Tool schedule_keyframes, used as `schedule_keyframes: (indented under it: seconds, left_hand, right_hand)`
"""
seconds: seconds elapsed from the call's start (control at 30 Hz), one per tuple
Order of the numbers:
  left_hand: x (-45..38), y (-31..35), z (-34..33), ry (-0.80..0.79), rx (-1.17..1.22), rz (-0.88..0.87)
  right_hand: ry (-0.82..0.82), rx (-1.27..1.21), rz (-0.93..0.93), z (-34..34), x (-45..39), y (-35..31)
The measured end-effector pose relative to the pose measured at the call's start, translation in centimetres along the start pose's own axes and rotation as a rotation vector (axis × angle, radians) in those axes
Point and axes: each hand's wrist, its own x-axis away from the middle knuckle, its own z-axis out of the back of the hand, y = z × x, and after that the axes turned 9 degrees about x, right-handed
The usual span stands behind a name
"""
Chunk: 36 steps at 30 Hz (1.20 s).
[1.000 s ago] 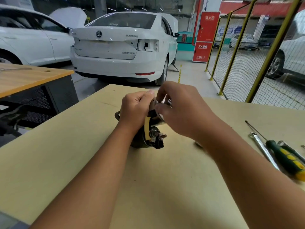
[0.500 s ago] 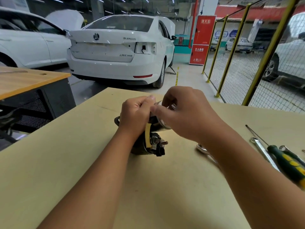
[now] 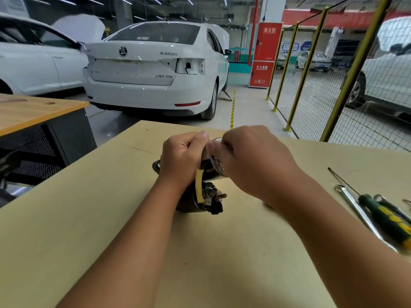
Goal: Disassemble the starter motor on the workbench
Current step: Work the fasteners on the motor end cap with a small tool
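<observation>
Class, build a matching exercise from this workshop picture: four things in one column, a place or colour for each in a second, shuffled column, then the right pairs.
Things
1. starter motor
2. screwdriver
3. white car
4. red cabinet

Places or colours
A. green and yellow handle
B. beside the yellow fence
C. gripped between both hands
D. parked beyond the bench

Pairs: 1-C, 2-A, 3-D, 4-B

The right hand now sits turned further over the top of the motor, its fingers curled down onto the silver end piece beside the left hand. Its wrist now hides the wrench end that showed on the surface just right of the motor half a second ago.
</observation>
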Motion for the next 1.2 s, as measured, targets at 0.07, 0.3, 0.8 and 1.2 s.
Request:
schedule_keyframes:
  seconds: [0.07, 0.3, 0.8, 1.2]
  left_hand:
    - [-0.1, -0.2, 0.0, -0.003, -0.004, -0.004]
    - [-0.1, -0.3, 0.0, -0.011, -0.014, -0.042]
    - [0.0, -0.1, -0.2, -0.053, -0.054, -0.034]
    - [-0.1, 0.0, 0.1, -0.012, -0.014, 0.007]
  right_hand:
    - [-0.027, 0.085, -0.021, -0.3, 0.1, -0.4]
    - [0.042, 0.052, 0.036, 0.8, 0.5, -1.4]
    - [0.006, -0.072, -0.100, 0.1, 0.3, -0.4]
    - [0.082, -0.126, -0.077, 0.0, 0.3, -0.5]
